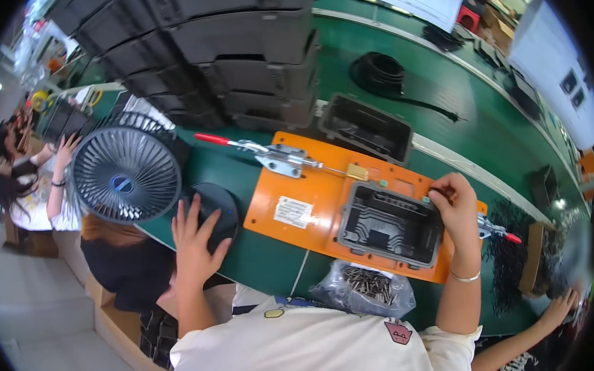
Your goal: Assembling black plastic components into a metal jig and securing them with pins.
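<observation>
My left hand rests with fingers spread on the dark round base of a desk fan. At the far right corner of a grey rectangular housing, my right hand is closed in a pinch. Its fingertips hide whatever they hold; a small dark bit shows beside them. The housing lies open side up on an orange fixture plate. Left of it on the plate, a toggle clamp with a red handle extends a rod to a brass-coloured block.
A clear bag of screws sits at the near edge. Grey crates are stacked far left. Behind the plate are another grey housing and a coiled black cable. A co-worker's hand reaches in at right; another person is left.
</observation>
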### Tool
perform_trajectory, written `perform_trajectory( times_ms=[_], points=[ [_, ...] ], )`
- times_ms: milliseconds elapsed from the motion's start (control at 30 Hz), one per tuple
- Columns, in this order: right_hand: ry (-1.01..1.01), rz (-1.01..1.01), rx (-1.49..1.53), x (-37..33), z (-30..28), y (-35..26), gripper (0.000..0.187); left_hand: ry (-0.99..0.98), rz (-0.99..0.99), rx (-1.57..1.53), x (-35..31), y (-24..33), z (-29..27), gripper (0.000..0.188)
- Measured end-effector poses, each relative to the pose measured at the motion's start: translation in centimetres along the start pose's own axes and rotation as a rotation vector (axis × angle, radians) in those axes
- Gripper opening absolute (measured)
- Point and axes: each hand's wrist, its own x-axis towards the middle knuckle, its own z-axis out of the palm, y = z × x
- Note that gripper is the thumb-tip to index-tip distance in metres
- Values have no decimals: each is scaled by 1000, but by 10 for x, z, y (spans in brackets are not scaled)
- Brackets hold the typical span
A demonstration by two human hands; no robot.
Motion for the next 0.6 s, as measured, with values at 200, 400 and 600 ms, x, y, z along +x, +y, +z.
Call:
perform_trajectory(
  times_ms=[200, 400, 600],
  points=[
    [19, -97, -80, -7, 1, -8, 16, -135, -158, 2, -4, 0, 24, 46],
    [-6, -36, -38, -4, -1, -8, 13, -85, -302, 84, -3, 28, 39, 44],
    [-20, 8, 24, -4, -1, -10, 14, -56, -356, 103, 1, 35, 40, 46]
  ],
)
